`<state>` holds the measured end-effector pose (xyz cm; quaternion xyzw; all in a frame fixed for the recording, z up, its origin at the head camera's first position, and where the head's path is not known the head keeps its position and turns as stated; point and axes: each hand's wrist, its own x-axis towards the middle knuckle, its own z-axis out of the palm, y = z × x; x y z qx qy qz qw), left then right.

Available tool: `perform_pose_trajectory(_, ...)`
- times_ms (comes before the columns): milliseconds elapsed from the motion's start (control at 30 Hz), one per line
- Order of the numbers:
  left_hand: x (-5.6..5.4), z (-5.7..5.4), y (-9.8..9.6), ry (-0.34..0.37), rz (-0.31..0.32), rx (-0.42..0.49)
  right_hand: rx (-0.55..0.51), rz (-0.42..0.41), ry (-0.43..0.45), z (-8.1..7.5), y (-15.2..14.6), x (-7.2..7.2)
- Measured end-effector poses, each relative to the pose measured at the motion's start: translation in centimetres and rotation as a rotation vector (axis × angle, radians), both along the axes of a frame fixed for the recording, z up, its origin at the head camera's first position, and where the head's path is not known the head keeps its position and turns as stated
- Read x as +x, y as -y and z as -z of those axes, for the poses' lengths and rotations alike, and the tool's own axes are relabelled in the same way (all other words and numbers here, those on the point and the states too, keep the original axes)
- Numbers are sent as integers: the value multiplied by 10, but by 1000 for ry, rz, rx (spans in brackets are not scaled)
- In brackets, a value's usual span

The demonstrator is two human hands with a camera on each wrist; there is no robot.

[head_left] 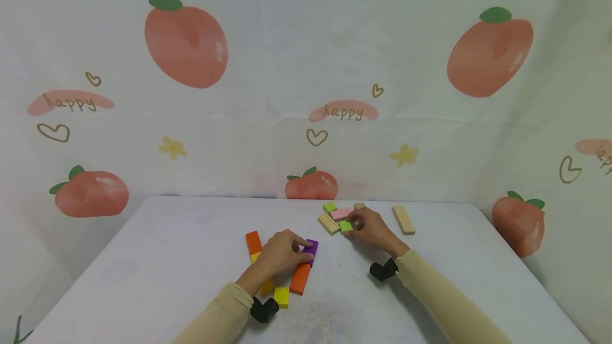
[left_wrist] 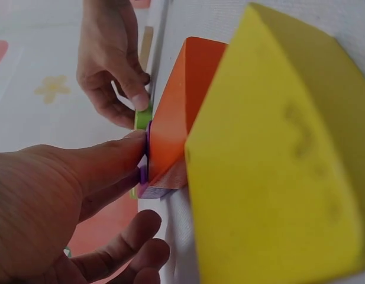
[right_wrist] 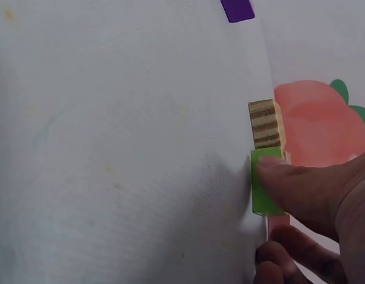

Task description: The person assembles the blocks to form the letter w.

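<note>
My left hand [head_left: 279,252] pinches a purple block [head_left: 313,248] between thumb and fingers, at the far end of an orange block [head_left: 300,279]. Close to the left wrist camera, a yellow block [left_wrist: 271,160] looms large and covers part of the orange one. My right hand [head_left: 372,228] pinches a small green block [right_wrist: 266,189], thumb on its near face. Against that green block sit a striped wooden block [head_left: 328,224] and a pink block [head_left: 340,214]. Another green block [head_left: 330,207] lies just behind these.
Left of the purple block, partly behind my left hand, runs a row with an orange-red block [head_left: 254,242] and an amber block [head_left: 266,287]. A plain wooden block [head_left: 404,220] lies right of my right hand. A small wooden block [head_left: 359,206] sits at the back. A printed curtain [head_left: 258,94] hangs behind the table.
</note>
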<state>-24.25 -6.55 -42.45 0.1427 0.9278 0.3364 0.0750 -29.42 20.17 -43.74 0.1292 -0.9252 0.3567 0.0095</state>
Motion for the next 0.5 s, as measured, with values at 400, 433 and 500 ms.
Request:
perform_pose_trajectory(400, 0, 0, 0, -1, 9, 10, -17, -62, -1, -4, -1, 8)
perform_pose_trajectory(433, 0, 0, 0, -1, 11, 9, -28, -69, -11, -4, -1, 9)
perform_pose_trajectory(500, -1, 0, 0, -3, 12, 8, -43, -79, -30, -5, 1, 11)
